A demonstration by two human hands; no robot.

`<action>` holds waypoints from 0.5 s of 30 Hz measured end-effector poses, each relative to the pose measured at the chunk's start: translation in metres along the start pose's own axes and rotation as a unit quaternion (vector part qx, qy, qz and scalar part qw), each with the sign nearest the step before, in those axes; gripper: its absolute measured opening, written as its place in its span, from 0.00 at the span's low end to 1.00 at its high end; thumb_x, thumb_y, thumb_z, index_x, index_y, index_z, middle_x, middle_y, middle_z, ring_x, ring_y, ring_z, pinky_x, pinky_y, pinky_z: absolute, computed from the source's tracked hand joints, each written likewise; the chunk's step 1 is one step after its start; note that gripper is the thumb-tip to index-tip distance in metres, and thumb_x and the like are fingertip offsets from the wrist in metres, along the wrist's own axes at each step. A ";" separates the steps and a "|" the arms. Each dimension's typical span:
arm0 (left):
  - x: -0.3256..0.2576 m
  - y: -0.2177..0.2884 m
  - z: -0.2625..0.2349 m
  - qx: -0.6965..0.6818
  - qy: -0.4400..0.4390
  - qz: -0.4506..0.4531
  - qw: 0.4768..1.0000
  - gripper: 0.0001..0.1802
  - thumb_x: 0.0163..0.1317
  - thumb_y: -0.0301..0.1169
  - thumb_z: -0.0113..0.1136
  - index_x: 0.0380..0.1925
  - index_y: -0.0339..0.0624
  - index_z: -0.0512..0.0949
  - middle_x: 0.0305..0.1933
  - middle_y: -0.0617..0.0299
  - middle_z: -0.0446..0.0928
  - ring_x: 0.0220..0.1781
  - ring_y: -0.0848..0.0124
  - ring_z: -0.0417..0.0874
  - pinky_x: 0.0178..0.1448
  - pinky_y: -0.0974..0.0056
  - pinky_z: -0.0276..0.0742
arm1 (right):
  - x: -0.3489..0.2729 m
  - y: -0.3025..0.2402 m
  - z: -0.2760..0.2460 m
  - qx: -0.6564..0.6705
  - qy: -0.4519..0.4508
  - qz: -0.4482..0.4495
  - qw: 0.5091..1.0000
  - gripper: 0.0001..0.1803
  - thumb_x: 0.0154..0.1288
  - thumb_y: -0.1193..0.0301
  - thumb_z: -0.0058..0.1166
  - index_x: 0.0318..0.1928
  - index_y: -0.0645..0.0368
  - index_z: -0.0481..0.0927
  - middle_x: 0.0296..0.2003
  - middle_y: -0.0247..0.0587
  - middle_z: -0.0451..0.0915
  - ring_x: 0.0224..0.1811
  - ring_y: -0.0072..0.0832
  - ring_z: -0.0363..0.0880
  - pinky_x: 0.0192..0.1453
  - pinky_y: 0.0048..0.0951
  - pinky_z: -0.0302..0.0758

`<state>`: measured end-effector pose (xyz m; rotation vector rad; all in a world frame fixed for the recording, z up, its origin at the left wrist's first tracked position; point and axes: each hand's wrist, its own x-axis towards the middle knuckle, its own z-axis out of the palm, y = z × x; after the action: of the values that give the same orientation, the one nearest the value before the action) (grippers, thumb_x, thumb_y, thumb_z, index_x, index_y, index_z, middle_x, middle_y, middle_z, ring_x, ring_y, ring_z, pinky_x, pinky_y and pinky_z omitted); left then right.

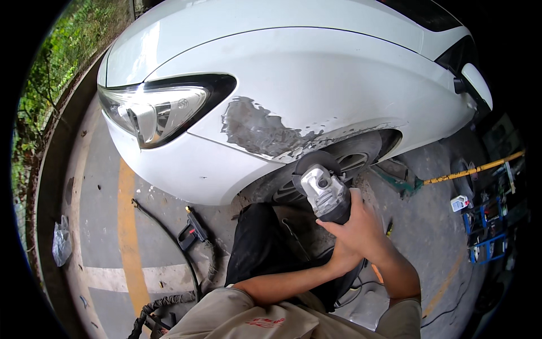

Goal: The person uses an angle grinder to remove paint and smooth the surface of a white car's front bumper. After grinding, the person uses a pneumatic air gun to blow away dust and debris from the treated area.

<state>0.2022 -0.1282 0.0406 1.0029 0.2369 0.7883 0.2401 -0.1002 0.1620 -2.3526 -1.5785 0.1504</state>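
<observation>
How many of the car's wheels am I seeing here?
1: the front wheel, just beyond the grinder, which covers part of it. Any others on the white car are hidden or out of frame.

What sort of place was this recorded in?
Probably a parking area used for car bodywork: a white car has a rough grey patch behind its headlight, an angle grinder is held near the front wheel, and painted lines mark the floor.
</observation>
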 end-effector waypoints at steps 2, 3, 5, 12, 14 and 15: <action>-0.003 -0.006 -0.002 -0.023 -0.013 -0.007 1.000 0.25 0.56 0.25 0.63 0.54 0.35 0.69 0.54 0.55 0.73 0.57 0.65 0.73 0.59 0.60 0.70 | -0.001 -0.001 0.002 -0.009 0.016 0.000 1.000 0.41 0.46 0.48 0.67 0.49 0.64 0.63 0.30 0.63 0.78 0.35 0.60 0.78 0.37 0.53 0.74; -0.001 -0.007 -0.003 -0.043 -0.021 -0.013 0.999 0.25 0.57 0.25 0.62 0.55 0.35 0.68 0.54 0.55 0.73 0.58 0.65 0.73 0.59 0.60 0.70 | 0.000 -0.002 0.001 -0.014 0.028 -0.001 1.000 0.41 0.45 0.47 0.67 0.49 0.64 0.64 0.29 0.62 0.79 0.34 0.60 0.78 0.36 0.53 0.74; 0.002 -0.009 -0.004 -0.062 -0.033 -0.023 0.997 0.25 0.57 0.24 0.62 0.55 0.36 0.68 0.55 0.55 0.72 0.58 0.66 0.72 0.59 0.60 0.70 | 0.001 -0.007 0.001 -0.033 0.040 -0.034 0.998 0.42 0.45 0.45 0.67 0.49 0.64 0.63 0.29 0.61 0.79 0.33 0.59 0.78 0.34 0.52 0.74; -0.001 -0.008 -0.005 -0.077 -0.040 -0.042 0.995 0.25 0.58 0.24 0.62 0.56 0.37 0.67 0.55 0.56 0.72 0.58 0.67 0.72 0.59 0.61 0.70 | -0.001 -0.013 0.000 -0.081 0.026 -0.030 0.996 0.43 0.45 0.44 0.66 0.49 0.63 0.62 0.27 0.60 0.78 0.32 0.58 0.79 0.34 0.51 0.75; -0.001 -0.008 -0.005 -0.087 -0.044 -0.040 0.994 0.26 0.58 0.24 0.62 0.56 0.37 0.67 0.55 0.56 0.72 0.58 0.67 0.72 0.58 0.61 0.70 | 0.000 -0.018 -0.004 -0.079 0.030 -0.028 0.996 0.43 0.45 0.44 0.66 0.49 0.63 0.62 0.27 0.60 0.78 0.32 0.59 0.78 0.33 0.51 0.75; 0.000 -0.008 -0.006 -0.100 -0.056 -0.047 0.992 0.26 0.58 0.24 0.62 0.56 0.37 0.67 0.56 0.55 0.71 0.58 0.67 0.71 0.58 0.61 0.70 | 0.000 -0.020 -0.005 -0.078 0.033 -0.026 0.996 0.43 0.45 0.44 0.66 0.48 0.64 0.62 0.27 0.60 0.78 0.31 0.59 0.78 0.33 0.51 0.75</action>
<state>0.2030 -0.1263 0.0304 0.8380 0.1052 0.6551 0.2240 -0.0943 0.1726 -2.4024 -1.6729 -0.0634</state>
